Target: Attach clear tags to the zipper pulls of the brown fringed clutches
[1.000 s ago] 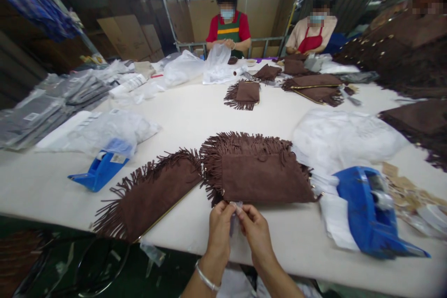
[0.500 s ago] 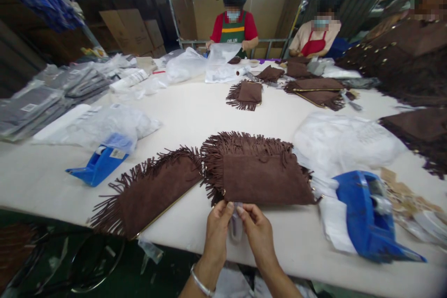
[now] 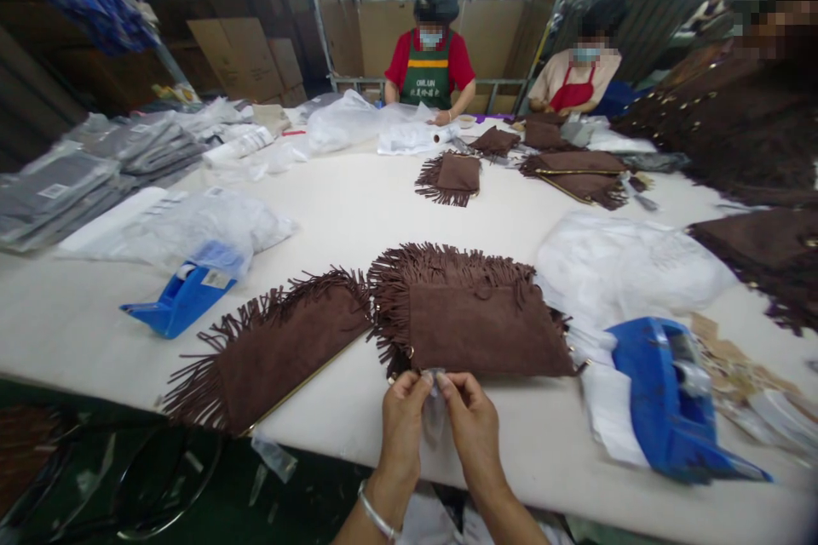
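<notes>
A factory workshop (aproned people (image 3: 429, 78), cardboard cartons (image 3: 235, 61)).

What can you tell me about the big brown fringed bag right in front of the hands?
The brown bag looks like soft suede: a flat, roughly rectangular panel with fringe along its far edge and left side. Gold-coloured metal shows at its near left corner. It lies on the pale table, beside a second fringed bag. The left hand and right hand pinch clear plastic by the bag's near edge; whether they touch it is unclear.
</notes>
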`<action>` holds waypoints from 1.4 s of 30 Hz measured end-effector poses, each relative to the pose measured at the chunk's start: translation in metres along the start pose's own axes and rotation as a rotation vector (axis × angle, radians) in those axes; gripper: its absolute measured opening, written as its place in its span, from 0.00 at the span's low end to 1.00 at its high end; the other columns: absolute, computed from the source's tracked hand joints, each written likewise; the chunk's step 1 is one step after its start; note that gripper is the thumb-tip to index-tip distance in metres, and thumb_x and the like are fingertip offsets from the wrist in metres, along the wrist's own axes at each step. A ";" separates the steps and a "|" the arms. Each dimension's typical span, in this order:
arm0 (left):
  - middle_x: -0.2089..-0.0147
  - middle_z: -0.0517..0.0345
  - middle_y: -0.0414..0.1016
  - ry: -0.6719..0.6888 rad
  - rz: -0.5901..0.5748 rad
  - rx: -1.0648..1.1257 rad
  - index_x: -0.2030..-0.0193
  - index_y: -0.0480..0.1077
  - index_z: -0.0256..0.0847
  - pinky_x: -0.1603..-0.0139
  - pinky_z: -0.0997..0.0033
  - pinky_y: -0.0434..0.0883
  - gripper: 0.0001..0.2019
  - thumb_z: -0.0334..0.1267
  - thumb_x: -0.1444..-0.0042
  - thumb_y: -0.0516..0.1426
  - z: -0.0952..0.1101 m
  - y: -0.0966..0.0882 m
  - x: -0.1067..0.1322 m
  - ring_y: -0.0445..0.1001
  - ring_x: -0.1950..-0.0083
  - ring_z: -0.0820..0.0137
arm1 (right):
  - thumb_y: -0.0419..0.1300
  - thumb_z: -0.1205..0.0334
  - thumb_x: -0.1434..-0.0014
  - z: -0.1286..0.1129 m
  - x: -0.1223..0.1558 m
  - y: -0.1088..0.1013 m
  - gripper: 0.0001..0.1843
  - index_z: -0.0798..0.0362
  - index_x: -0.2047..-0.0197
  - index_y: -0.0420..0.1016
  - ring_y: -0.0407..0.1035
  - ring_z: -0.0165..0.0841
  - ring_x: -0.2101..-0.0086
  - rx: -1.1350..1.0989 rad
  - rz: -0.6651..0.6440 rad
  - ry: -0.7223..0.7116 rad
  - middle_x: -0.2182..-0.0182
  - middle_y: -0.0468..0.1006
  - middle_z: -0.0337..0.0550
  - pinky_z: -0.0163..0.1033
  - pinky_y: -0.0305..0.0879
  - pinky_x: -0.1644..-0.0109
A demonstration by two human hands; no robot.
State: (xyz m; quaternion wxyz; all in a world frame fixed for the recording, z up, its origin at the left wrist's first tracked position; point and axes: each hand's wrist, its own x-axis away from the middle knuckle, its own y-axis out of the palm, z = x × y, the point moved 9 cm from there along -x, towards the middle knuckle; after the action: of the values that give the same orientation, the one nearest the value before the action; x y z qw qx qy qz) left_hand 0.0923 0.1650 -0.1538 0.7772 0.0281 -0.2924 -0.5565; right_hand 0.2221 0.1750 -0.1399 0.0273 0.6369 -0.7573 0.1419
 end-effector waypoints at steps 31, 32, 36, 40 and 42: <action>0.68 0.56 0.75 0.027 0.090 0.017 0.66 0.74 0.37 0.60 0.71 0.67 0.10 0.42 0.50 0.62 -0.010 -0.021 0.002 0.71 0.65 0.70 | 0.46 0.70 0.35 -0.048 0.037 0.033 0.14 0.53 0.54 0.70 0.70 0.37 0.63 0.705 -0.107 -0.699 0.65 0.74 0.47 0.39 0.67 0.58; 0.68 0.56 0.75 0.038 0.081 -0.001 0.66 0.74 0.37 0.59 0.71 0.68 0.10 0.42 0.49 0.61 -0.008 -0.021 0.003 0.71 0.64 0.69 | 0.46 0.70 0.35 -0.049 0.038 0.035 0.14 0.54 0.53 0.70 0.70 0.37 0.63 0.747 -0.107 -0.706 0.66 0.74 0.47 0.39 0.67 0.59; 0.63 0.54 0.77 0.066 0.029 -0.042 0.64 0.75 0.37 0.54 0.70 0.67 0.11 0.43 0.48 0.61 -0.001 -0.019 0.006 0.73 0.59 0.67 | 0.45 0.71 0.35 -0.049 0.038 0.039 0.14 0.54 0.54 0.70 0.70 0.36 0.65 0.824 -0.178 -0.682 0.65 0.73 0.48 0.39 0.67 0.62; 0.61 0.50 0.79 0.000 -0.002 0.021 0.61 0.75 0.36 0.52 0.68 0.68 0.13 0.42 0.51 0.63 -0.002 -0.017 0.004 0.75 0.57 0.66 | 0.46 0.70 0.35 -0.052 0.028 0.034 0.15 0.53 0.53 0.71 0.71 0.36 0.63 0.665 -0.315 -0.599 0.63 0.74 0.47 0.38 0.67 0.59; 0.61 0.50 0.79 -0.037 -0.014 0.058 0.61 0.75 0.35 0.53 0.69 0.69 0.14 0.41 0.53 0.65 -0.006 -0.016 0.002 0.75 0.58 0.66 | 0.47 0.70 0.36 -0.055 0.021 0.030 0.15 0.52 0.53 0.72 0.71 0.35 0.60 0.544 -0.367 -0.561 0.61 0.76 0.46 0.37 0.67 0.56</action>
State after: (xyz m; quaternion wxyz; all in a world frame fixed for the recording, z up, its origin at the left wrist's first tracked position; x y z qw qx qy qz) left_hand 0.0816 0.1551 -0.1637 0.7666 0.0426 -0.3226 -0.5535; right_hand 0.1818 0.1734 -0.0878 -0.3236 0.7589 -0.5446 0.1506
